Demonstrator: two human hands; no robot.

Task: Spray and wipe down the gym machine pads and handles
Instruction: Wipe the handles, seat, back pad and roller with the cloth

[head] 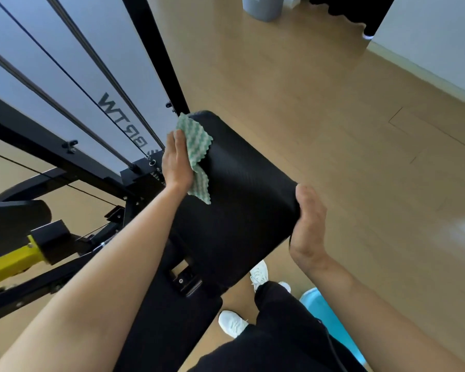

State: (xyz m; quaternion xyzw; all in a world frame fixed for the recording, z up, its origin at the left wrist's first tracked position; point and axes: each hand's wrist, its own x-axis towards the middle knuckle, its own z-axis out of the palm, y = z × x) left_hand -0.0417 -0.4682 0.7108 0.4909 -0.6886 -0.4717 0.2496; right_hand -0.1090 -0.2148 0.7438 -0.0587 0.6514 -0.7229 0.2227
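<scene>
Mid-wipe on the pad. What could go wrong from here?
1. The cloth lies under a flat left hand; it could slip off the pad edge.
2. That hand is close to the guide rods and might knock them.
3. The blue object by the feet could trip a step back.

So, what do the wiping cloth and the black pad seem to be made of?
The cloth looks like soft microfibre or similar fabric: wavy green and white ridges, zigzag edge, limp drape. The pad looks like black vinyl or faux leather over padding: fine weave-like texture, dull sheen, rounded corners.
</scene>
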